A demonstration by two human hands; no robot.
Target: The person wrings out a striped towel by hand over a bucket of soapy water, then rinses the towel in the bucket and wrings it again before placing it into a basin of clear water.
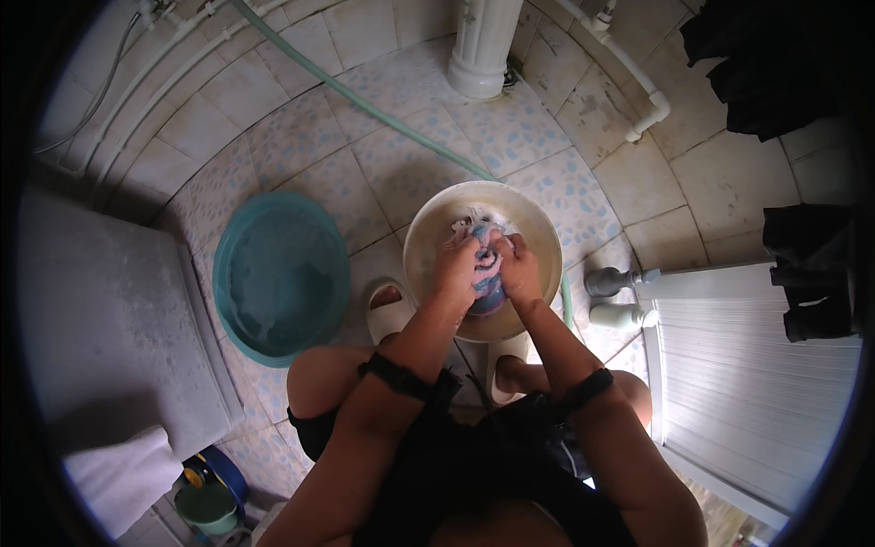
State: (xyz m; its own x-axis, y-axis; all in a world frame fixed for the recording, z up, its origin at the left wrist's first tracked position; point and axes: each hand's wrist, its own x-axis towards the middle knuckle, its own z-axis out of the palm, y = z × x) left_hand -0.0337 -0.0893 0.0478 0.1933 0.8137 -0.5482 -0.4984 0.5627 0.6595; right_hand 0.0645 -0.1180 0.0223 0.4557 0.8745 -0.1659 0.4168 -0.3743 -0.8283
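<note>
A wet, soapy cloth (pixel 488 263) in pink and blue-grey is bunched up over a round metal basin (pixel 418 287) on the floor between my feet. My left hand (pixel 456 265) grips its left side, and my right hand (pixel 519 269) grips its right side. Both sets of knuckles are close together, and the fingers under the cloth are partly hidden. White suds (pixel 502 217) show inside the basin behind the cloth. To the left stands a teal plastic tub (pixel 223 273) with cloudy water in it.
A green hose (pixel 383 116) crosses the tiled floor and passes beside the basin. Two pump bottles, one dark (pixel 605 282) and one pale (pixel 613 315), stand at right near a white ribbed panel (pixel 745 362). A white column (pixel 480 55) rises behind; a grey-topped surface (pixel 123 301) fills the left.
</note>
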